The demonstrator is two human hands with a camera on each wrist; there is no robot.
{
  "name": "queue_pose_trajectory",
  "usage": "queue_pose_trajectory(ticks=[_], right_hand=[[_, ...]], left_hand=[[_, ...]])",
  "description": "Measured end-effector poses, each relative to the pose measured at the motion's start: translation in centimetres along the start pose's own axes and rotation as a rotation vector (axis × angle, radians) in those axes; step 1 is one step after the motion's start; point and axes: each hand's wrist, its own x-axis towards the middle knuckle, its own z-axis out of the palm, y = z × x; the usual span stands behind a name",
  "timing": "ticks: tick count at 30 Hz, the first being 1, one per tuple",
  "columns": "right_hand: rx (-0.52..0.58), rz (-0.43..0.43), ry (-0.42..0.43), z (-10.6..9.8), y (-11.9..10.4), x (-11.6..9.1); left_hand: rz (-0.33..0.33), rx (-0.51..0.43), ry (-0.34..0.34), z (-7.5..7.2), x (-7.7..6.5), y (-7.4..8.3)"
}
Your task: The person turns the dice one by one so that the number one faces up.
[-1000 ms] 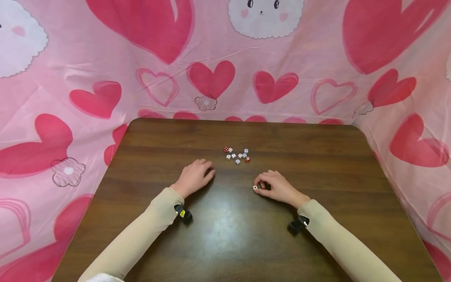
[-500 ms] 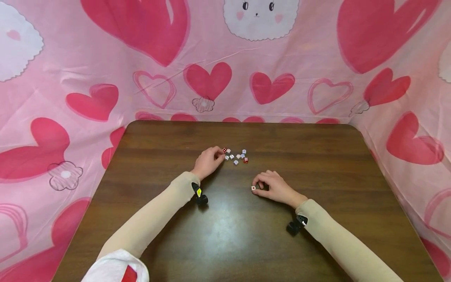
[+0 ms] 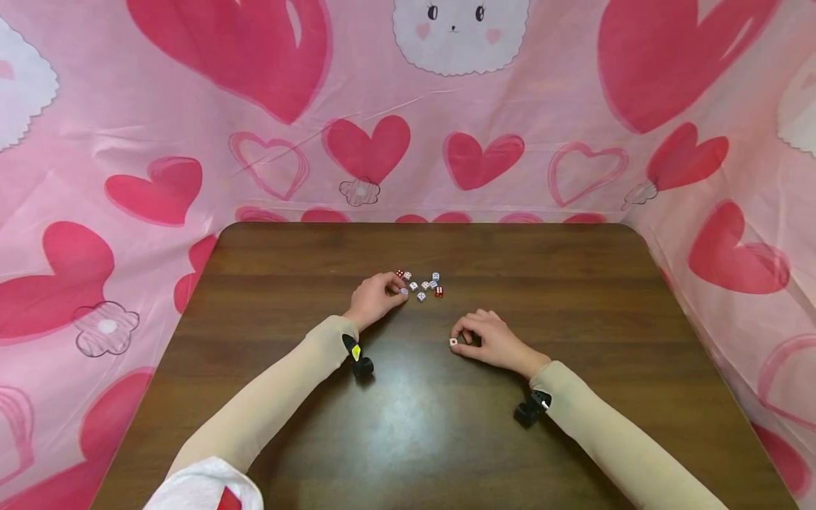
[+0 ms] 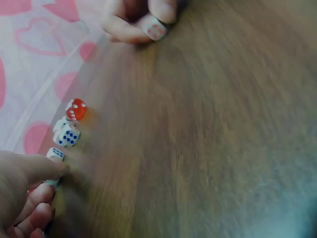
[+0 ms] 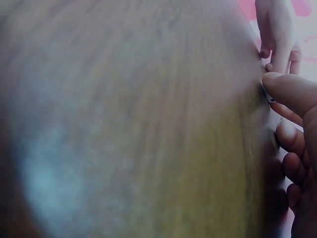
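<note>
Head cam: wht die [image 3: 404, 291] betw pinched L fingers [image 3: 398, 299], 2nd die [image 3: 453, 342] betw pinched R fingers [image 3: 468, 351].

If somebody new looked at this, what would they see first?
Probably the pink cloth with big hearts, hanging behind and beside the brown table. Next come the tiny red and white dice, clustered toward the table's far side. The left hand pinches one die; the right hand holds another die nearer the person.

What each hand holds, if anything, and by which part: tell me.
Right hand: white die with red pips, pinched by its sides. Left hand: second white die, apparently pinched by its sides too; exact contact is hidden.
</note>
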Motion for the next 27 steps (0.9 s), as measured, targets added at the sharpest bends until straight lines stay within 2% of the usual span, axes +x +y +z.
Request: queue_pose_trajectory(ticks=[3, 7, 11, 18, 27], right_hand=[[-0.005, 0.005, -0.001, -0.02, 0.01, 0.02], [-0.004, 0.007, -0.001, -0.03, -0.08, 0.09], [0.0, 0.004, -0.003, 0.12, -0.08, 0.15], [0.004, 0.004, 0.001, 0.24, 0.0, 0.22], [-0.016, -0.004, 0.002, 0.29, 0.03, 0.2]], left_hand=[[0.009, -0.033, -0.025, -0.13, -0.1, -0.29], [0.012, -0.054, -0.019, -0.08, -0.11, -0.52], [0.01, -0.043, -0.023, -0.07, -0.14, -0.64], [0.045, -0.016, -0.053, -0.21, -0.13, -0.73], [0.04, -0.015, -0.071, -0.33, -0.12, -0.53]])
